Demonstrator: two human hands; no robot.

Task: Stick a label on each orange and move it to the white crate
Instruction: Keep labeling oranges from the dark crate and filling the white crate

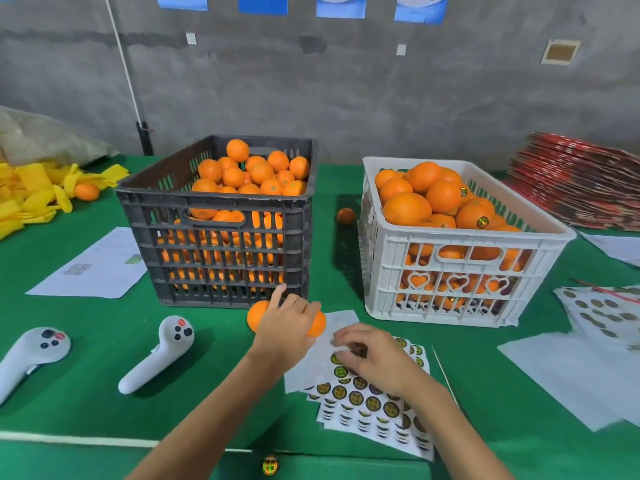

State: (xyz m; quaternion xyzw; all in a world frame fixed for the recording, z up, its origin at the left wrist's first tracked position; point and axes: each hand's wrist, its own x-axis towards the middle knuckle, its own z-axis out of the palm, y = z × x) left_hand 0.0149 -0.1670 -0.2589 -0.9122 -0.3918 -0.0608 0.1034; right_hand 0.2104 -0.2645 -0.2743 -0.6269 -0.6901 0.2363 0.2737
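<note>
1. A green-clothed table stands before a grey concrete wall.
2. The left hand grips an orange in front of the black crate, well short of the white crate.
3. The right hand picks at the sticker sheet with curled fingers; a label could tear or fold onto itself.

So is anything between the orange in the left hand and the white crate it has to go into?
Nothing blocks it. The orange, gripped by the left hand, sits left of the white crate; only bare green table lies between. The crate is already heaped above its rim.
</note>
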